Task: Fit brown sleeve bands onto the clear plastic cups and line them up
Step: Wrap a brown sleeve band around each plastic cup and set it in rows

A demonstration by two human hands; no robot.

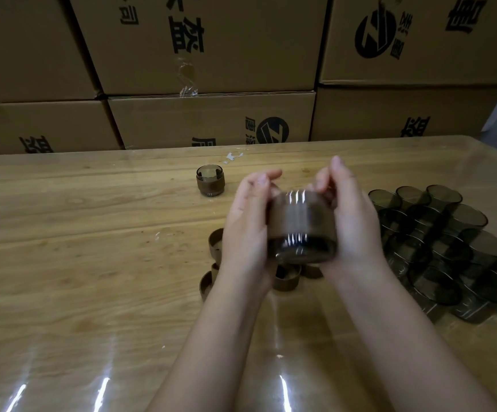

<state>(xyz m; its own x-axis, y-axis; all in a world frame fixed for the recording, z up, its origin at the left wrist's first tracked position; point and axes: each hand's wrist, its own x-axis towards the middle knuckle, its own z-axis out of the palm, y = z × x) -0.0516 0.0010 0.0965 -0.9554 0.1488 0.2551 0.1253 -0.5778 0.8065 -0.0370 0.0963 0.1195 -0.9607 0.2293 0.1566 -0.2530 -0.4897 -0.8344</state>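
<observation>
Though blurred, left hand point(246, 233) and right hand point(352, 224) curled tight around one cup point(300, 230).

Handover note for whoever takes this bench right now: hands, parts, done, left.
Hands: left hand and right hand both grip the held cup above the table. A brown band looks to be around it, but it is blurred.
Done: one banded cup stands alone farther back.
Parts: loose bands lie under and left of the hands, and bare cups are bunched on the right.
Left: seat this band, set the cup beside the banded one, then band the bare cups.
</observation>
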